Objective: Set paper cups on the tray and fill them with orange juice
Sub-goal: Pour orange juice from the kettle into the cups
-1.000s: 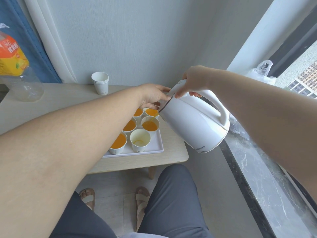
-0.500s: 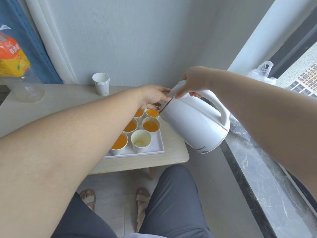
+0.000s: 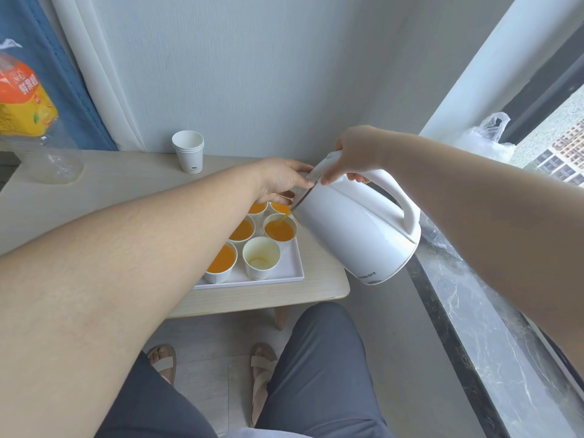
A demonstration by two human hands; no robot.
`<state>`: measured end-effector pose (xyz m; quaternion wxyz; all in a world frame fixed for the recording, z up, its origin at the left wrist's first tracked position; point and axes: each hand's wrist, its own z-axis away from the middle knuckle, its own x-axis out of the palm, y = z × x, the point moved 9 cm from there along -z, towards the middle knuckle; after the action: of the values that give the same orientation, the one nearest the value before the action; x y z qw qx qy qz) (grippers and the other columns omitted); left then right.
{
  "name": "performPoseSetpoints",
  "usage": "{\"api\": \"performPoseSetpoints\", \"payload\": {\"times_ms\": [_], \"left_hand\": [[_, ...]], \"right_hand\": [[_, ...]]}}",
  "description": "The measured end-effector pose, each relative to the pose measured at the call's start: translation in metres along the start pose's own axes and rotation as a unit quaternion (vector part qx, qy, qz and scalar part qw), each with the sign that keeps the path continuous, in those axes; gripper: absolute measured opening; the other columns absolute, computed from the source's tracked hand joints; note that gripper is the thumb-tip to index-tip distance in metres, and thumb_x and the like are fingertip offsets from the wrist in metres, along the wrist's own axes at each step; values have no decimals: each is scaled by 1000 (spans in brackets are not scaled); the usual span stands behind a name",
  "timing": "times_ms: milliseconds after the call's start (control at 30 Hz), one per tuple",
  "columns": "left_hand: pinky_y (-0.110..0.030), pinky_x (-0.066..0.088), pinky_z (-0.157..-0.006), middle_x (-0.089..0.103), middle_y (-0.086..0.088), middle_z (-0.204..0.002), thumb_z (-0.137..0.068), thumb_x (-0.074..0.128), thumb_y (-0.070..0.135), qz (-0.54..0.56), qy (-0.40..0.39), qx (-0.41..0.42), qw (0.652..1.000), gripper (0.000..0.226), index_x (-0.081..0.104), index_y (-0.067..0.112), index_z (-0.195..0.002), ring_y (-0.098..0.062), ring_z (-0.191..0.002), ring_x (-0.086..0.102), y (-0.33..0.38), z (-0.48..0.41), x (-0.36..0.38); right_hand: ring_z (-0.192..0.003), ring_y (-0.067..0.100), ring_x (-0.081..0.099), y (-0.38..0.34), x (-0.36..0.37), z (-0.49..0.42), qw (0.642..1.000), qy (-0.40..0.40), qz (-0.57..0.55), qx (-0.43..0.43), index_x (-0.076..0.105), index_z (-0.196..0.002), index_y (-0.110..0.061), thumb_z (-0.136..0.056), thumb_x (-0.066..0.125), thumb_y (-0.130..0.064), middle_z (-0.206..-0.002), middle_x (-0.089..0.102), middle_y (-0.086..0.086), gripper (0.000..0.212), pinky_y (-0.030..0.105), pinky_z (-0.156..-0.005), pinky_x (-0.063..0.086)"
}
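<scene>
Right hand (image 3: 360, 153) grips the kettle (image 3: 357, 229), left hand (image 3: 281, 181) holds its lid (image 3: 319, 170), and the cup (image 3: 280, 230) is fuller now, so only the last cup (image 3: 261, 259) waits.

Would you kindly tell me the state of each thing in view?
Kettle: tilted, pouring juice.
Right hand: grips its handle.
Left hand: holds its top.
Cup under spout: filling.
Near-right cup: almost empty.
Near-left cup: filled.
Bottle: looks empty.
Spare cups: stacked, empty.
</scene>
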<state>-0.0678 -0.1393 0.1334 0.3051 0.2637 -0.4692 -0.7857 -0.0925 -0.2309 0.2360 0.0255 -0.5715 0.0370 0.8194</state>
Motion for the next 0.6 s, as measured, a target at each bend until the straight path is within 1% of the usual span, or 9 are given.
{"api": "performPoseSetpoints", "payload": {"times_ms": [167, 333, 400, 500, 533, 600], "left_hand": [[-41, 45, -104, 60, -7, -131, -92, 61, 12, 9, 4, -3, 1000, 47, 52, 23, -137, -28, -121, 55, -3, 0, -2], [-42, 43, -105, 59, -7, -133, -91, 63, 12, 0, 14, -8, 1000, 51, 50, 24, -139, -28, -122, 54, -8, 1, -3], [-39, 45, -102, 60, -7, -130, -90, 64, 13, -7, 26, -3, 1000, 53, 49, 23, -140, -26, -118, 56, -8, 3, -4], [-33, 47, -92, 62, -3, -118, -90, 64, 12, -21, 50, 11, 998, 49, 51, 22, -137, -19, -104, 57, -6, 7, -6], [-32, 46, -90, 61, -3, -116, -91, 64, 11, -25, 56, 15, 998, 48, 52, 22, -136, -18, -103, 57, -5, 8, -6], [-31, 46, -89, 60, -3, -117, -90, 64, 10, -34, 63, 19, 997, 48, 53, 23, -135, -18, -104, 56, -5, 10, -6]], "right_hand": [[-50, 14, 52, -3, 2, -2, 1000, -4, 9, -3, 57, -75, -10, -79, 70, -44, -58, 59, 0, 37, 24, -53, 35], [-51, 16, 54, -1, 8, -3, 1000, 2, -16, -6, 58, -82, -9, -78, 72, -44, -58, 60, 0, 37, 24, -53, 37], [-52, 18, 55, 1, 13, -3, 999, 7, -40, -7, 58, -85, -9, -77, 73, -42, -59, 60, 1, 37, 24, -53, 37], [-53, 18, 55, 6, 22, -3, 996, 13, -87, -9, 53, -79, -16, -77, 74, -41, -60, 60, 0, 33, 24, -52, 38], [-52, 17, 55, 7, 25, -2, 995, 15, -99, -10, 51, -77, -18, -77, 74, -41, -61, 61, 0, 33, 24, -52, 38], [-51, 16, 54, 9, 29, -1, 993, 22, -118, -9, 51, -79, -15, -76, 74, -41, -63, 62, 1, 34, 23, -52, 38]]}}
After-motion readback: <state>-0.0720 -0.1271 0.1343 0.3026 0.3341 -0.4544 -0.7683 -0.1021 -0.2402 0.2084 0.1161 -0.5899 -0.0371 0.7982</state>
